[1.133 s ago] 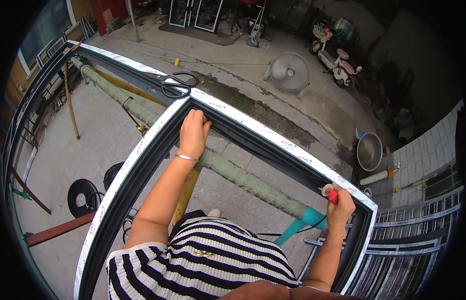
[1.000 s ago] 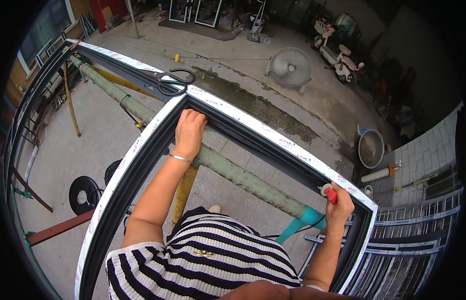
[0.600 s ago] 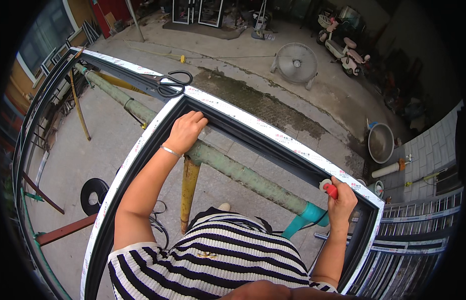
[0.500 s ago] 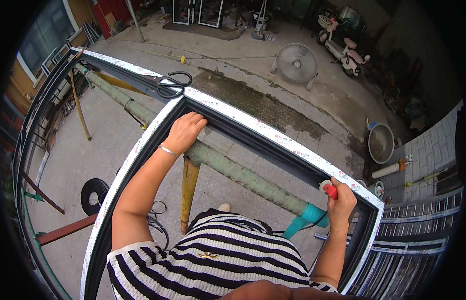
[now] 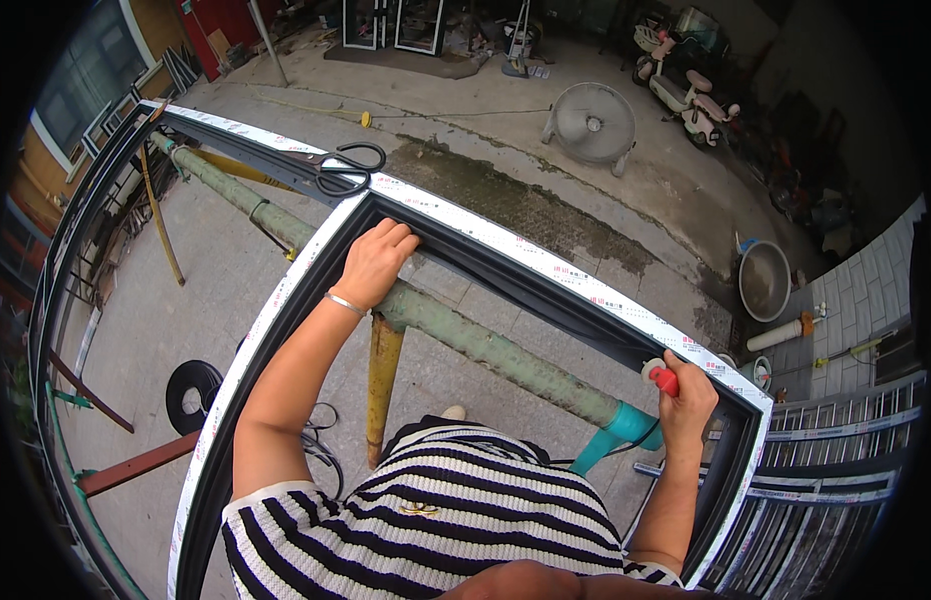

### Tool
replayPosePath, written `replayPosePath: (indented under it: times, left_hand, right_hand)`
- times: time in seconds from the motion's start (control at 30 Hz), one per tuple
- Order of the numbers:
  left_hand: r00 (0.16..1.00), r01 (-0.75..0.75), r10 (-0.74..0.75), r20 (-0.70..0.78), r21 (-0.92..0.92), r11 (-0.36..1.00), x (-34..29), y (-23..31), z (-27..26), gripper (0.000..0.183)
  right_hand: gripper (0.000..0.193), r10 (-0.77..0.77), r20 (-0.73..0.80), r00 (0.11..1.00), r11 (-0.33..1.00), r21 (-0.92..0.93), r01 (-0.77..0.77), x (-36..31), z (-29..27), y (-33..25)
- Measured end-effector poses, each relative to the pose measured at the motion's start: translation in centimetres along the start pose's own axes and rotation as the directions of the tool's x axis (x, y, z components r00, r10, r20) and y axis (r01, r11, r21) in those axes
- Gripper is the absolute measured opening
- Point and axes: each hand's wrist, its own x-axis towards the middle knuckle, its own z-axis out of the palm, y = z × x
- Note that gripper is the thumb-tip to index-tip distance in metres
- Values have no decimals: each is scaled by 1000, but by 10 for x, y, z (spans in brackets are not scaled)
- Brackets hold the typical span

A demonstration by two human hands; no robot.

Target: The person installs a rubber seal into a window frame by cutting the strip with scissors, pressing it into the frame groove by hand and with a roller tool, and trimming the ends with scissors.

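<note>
A large dark window frame with white printed film on its faces lies across green pipe supports in front of me. My left hand curls its fingers over the inner edge near the far left corner, against the black rubber seal in the groove. My right hand is closed round the red handle of a small roller tool. Its pale wheel is against the inner side of the far bar, near the right corner. Black-handled scissors rest on the frame beyond my left hand.
Under the frame run a green pipe, a yellow leg and a red-brown bar. A black coil lies on the floor at left. Farther off are a round fan, a scooter, a basin and stacked metal frames.
The whole view has shifted slightly. Both hands keep nearly the same places on the frame, and the roller tool stays in my right hand.
</note>
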Motion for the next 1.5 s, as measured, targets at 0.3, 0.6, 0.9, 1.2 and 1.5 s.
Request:
replayPosePath:
  times: [0.3, 0.6, 0.9, 1.2, 1.5]
  left_hand:
    - [1000, -22, 22, 22, -15, 1000, -2, 20, -2, 30]
    - [995, -102, 102, 15, -25, 994, 6, 20, 4, 26]
    - [954, -300, 300, 4, 29, 953, 10, 9, 8, 24]
    - [942, -324, 326, -78, 41, 945, 11, 11, 7, 20]
    - [942, -333, 333, -40, -4, 943, 10, 13, 1, 17]
  right_hand:
    - [36, 31, 16, 999, 999, 14, -31, -3, -2, -5]
    - [43, -75, -39, 996, 993, -93, 71, -12, -4, -2]
    - [38, -126, -86, 988, 992, -17, 125, -10, -5, -5]
    - [38, -103, -51, 993, 994, -39, 101, -14, -2, -2]
    - [39, -83, -47, 995, 997, -6, 83, -13, -1, -1]
